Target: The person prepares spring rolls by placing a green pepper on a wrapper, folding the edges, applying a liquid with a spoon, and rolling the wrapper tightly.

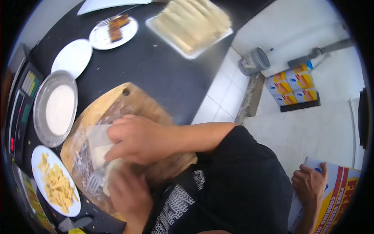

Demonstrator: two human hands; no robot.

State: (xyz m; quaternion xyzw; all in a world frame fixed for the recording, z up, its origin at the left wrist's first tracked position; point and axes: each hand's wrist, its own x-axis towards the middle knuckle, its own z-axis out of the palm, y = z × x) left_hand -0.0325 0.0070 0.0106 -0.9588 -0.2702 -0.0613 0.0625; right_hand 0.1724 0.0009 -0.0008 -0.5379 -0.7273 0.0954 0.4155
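Note:
A pale, thin wrapper sheet [99, 140] lies on a rounded wooden board [128, 99]. My right hand [143, 139] reaches over the board, its fingers curled onto the sheet and gripping its edge. Lower down, my left hand [128, 187] is motion-blurred beside the pale dough-like piece [108, 175]; its fingertips and grip are unclear. A metal fork [95, 180] rests close to the left hand, its handle partly hidden. Left of the board are a metal bowl [74, 105] of whitish mixture and a white oval plate [76, 201] of yellow strips.
Pale rolls [192, 23] fill a white tray [188, 56]. A bare white plate [71, 58] adjoins one holding browned pieces [115, 29] and a fork. A digital scale [22, 108] stands left. At right, another person's hand [309, 181] rests on a carton [330, 204].

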